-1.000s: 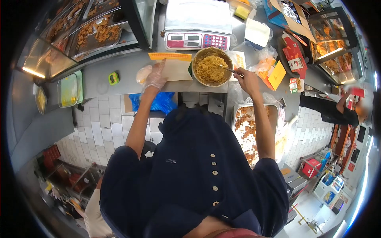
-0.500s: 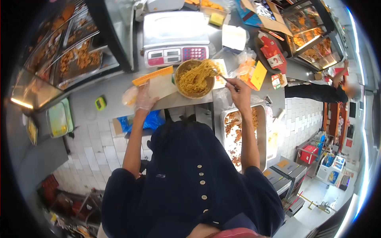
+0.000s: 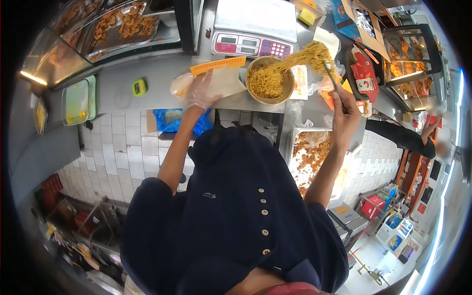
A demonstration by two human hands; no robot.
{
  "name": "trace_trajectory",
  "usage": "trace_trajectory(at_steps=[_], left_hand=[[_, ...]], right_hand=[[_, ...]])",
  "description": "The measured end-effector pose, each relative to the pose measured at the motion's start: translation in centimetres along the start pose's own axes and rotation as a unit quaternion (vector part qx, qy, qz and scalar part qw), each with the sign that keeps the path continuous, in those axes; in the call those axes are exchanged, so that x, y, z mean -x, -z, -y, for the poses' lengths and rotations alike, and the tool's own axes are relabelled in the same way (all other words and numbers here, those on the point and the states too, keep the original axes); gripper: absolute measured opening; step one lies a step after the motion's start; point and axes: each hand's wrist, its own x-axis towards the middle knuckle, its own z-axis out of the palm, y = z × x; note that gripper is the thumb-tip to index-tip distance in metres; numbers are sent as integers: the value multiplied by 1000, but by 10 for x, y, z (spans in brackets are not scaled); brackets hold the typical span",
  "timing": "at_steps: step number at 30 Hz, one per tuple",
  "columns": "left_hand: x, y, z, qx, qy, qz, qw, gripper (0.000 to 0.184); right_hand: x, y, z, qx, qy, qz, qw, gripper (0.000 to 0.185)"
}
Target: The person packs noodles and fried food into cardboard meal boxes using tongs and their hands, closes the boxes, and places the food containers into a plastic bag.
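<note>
My left hand (image 3: 199, 93), in a clear plastic glove, has its fingers spread on a white paper bag (image 3: 223, 81) with an orange top strip. Right of the bag stands a round bowl (image 3: 250, 93) of yellow noodles (image 3: 266, 83). In my right hand (image 3: 346, 105) is a metal utensil (image 3: 331, 74), raised to the right of the bowl. A clump of noodles hangs on its end and trails in strands back to the bowl. Whether the utensil is a fork or tongs is hard to tell.
A scale (image 3: 255, 22) stands behind the bowl. Near my right forearm is a metal tray (image 3: 295, 147) with brown food pieces. A green timer (image 3: 139, 87) lies at the left. Glass food cases flank the counter. Another person (image 3: 400, 135) is at the far right.
My right hand has moved right with the utensil, drawing a long clump of noodles up out of the bowl. My left hand stays at the paper bag. The camera view has shifted.
</note>
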Motion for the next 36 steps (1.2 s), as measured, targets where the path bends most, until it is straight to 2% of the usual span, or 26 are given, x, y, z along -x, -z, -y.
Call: trace_trajectory(at_steps=[2,3,6,12,14,15,19,25,27,32,36], left_hand=[[1,2,-3,0,12,8,1000,111],[1,2,-3,0,20,17,1000,112],[2,1,1,-13,-13,-10,1000,114],[1,-1,2,-20,9,19,1000,115],[0,-3,4,-26,6,20,999,115],[0,-4,5,-33,3,20,999,116],[3,-3,4,-26,-7,-3,1000,116],[5,-3,6,-15,12,9,1000,116],[5,-3,7,-3,10,17,1000,118],[5,5,5,-6,7,12,1000,119],[4,1,9,-6,-15,21,1000,117]], right_hand=[[-1,5,10,2,19,-31,999,21],[-4,6,14,-9,59,-42,997,21],[-4,13,30,7,54,-69,996,21],[-11,25,60,-8,96,-107,990,21],[-13,29,71,-44,136,-118,983,22],[-14,26,79,-20,169,-134,976,20],[-9,23,96,-36,166,-140,975,20],[4,0,105,-69,168,-91,979,22],[11,-11,101,-121,130,-40,983,24],[26,-47,78,-101,60,62,991,24],[30,-78,44,-111,68,124,984,24]])
